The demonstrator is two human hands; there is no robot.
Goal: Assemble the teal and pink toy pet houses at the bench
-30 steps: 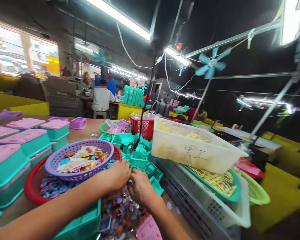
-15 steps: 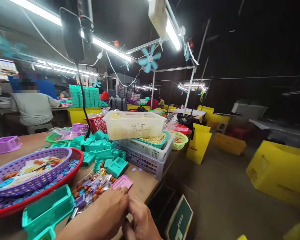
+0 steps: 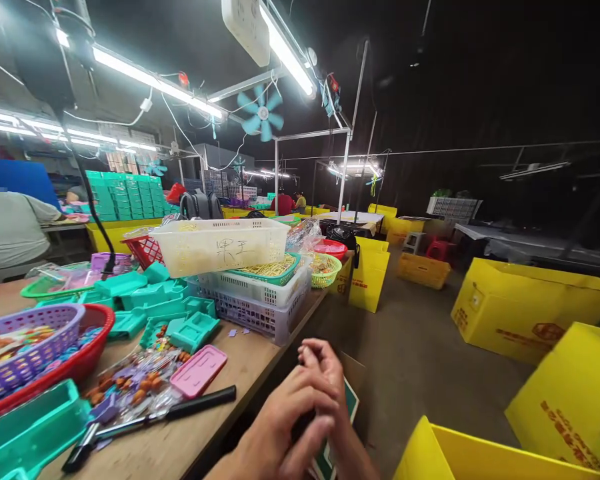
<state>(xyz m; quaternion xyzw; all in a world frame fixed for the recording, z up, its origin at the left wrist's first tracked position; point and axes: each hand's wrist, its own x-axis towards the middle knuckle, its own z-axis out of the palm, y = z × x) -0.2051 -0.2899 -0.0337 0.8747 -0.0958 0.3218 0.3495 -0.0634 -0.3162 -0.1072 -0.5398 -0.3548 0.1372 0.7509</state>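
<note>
My left hand (image 3: 293, 407) and my right hand (image 3: 333, 367) are together just beyond the table's front edge, the left lying across the right. The left fingers are stretched out, with the thumb apart and slightly blurred. My right fingers are loosely bent and partly apart; its palm is partly hidden. No object shows in either hand. On the table to their left lie a black-handled hammer-like tool (image 3: 200, 403), a pink plastic lid (image 3: 199, 371) and a pile of small brown and purple pieces with clear bags (image 3: 137, 383).
Teal plastic boxes (image 3: 195, 331) lie heaped beyond the pile. A purple basket (image 3: 40, 347) sits in a red basin (image 3: 103, 330) at left. A white crate (image 3: 225, 247) tops stacked baskets. Yellow boxes (image 3: 500, 300) stand on the floor at right; a co-worker (image 3: 10, 227) sits far left.
The view has swung right, so the table things sit further left. My hands have moved off the tabletop past its edge, and the left fingers have straightened. The black-handled tool now shows fully.
</note>
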